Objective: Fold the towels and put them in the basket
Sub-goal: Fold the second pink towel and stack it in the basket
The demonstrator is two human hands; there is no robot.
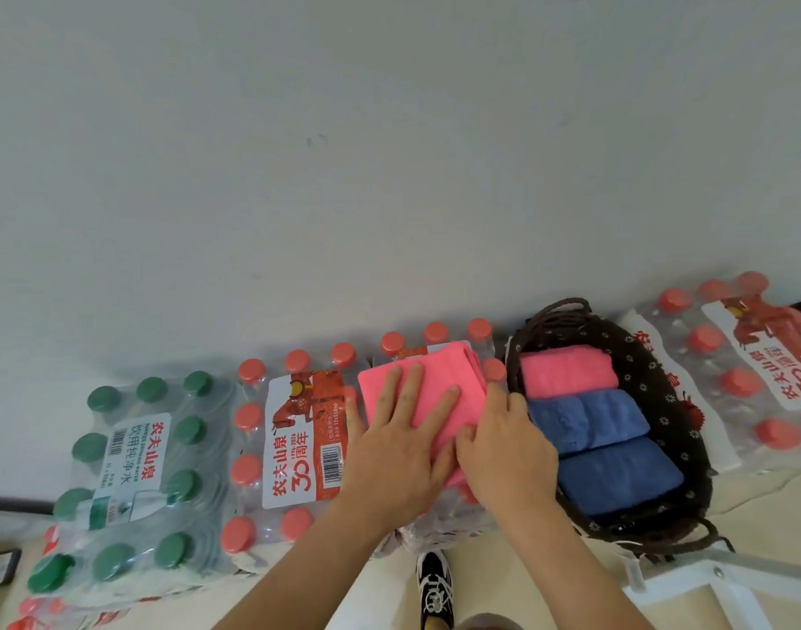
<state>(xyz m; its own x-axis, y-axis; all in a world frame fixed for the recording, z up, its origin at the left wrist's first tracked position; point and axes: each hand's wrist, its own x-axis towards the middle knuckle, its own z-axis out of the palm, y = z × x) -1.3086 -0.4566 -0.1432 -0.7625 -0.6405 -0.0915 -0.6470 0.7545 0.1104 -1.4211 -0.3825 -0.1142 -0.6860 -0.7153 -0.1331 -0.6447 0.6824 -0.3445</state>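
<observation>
A folded pink towel [453, 379] lies on top of shrink-wrapped packs of red-capped water bottles [298, 443]. My left hand [403, 447] presses flat on the towel with straight, spread fingers. My right hand [503, 452] rests on the towel's right edge, its fingers bent over that edge. Just right of the towel stands a dark brown woven basket [662, 402]. Inside it lie a folded pink towel [566, 370] at the far end and two folded blue towels [585, 420], [616, 475] nearer me.
A pack of green-capped bottles [139, 470] sits at the left. Another pack of red-capped bottles [730, 370] lies right of the basket. A plain wall rises behind. My shoe [435, 588] shows on the floor below, and a white frame [725, 584] stands at the lower right.
</observation>
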